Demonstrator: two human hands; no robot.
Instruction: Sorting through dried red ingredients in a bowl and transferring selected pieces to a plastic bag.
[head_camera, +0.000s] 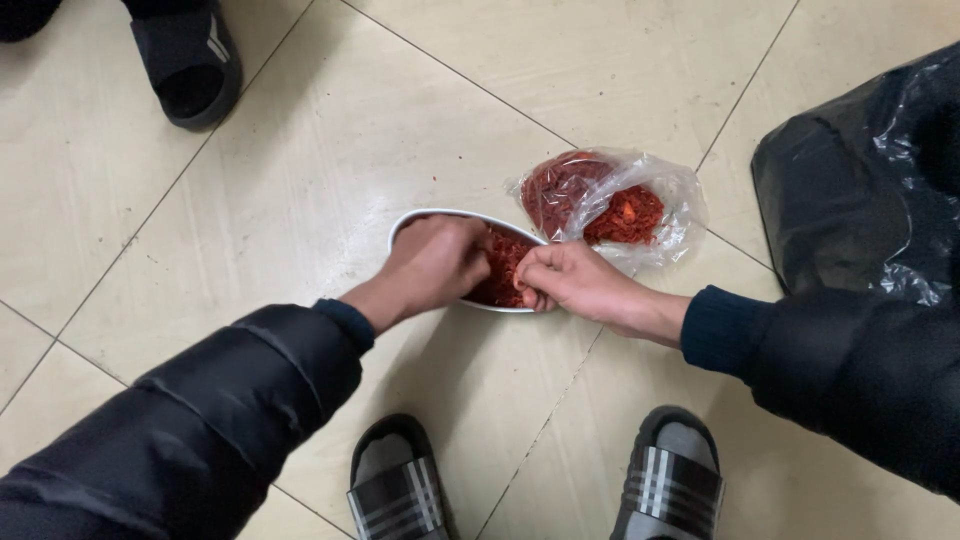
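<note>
Over white bowl (440, 214) of red flakes (503, 268), left hand (432, 264) and right hand (572, 283), grips half-hidden, indiscernible.

One bowl (440, 216), two bags (650, 205), three slippers (190, 65).

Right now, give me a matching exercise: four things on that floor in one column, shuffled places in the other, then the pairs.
Things:
1. white bowl
2. clear plastic bag
3. black plastic bag
4. black slide sandal

Places:
A. top left of the view
B. right edge of the view
C. under both hands, holding red flakes
D. just right of the bowl, holding red flakes

Pairs: 1-C, 2-D, 3-B, 4-A
</note>
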